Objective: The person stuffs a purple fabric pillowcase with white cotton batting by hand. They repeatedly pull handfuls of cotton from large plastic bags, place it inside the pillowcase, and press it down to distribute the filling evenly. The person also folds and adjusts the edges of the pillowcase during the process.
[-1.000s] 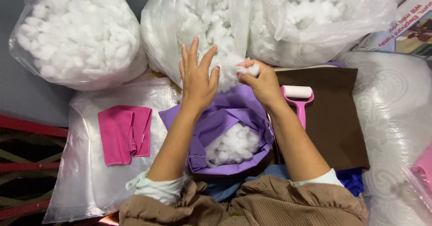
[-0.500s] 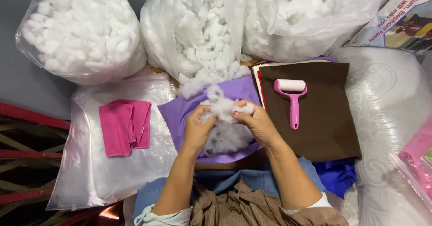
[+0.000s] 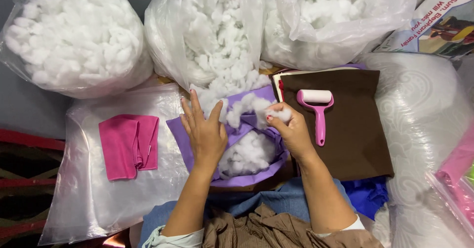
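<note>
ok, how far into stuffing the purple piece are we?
Partway. Done: a mound of white stuffing already sits inside the purple fabric piece. In hand: the right hand pinches another tuft at the opening while the left hand lies flat on the fabric. Left: the opening is unclosed; pink fabric lies untouched.

sleeves: pale, pushed up | lap: brown cloth | nails: red

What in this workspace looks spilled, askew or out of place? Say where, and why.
White stuffing has spilled from the open middle bag onto the purple fabric. The left hand lies flat on that fabric; the right hand pinches a tuft. Nothing looks damaged.
</note>
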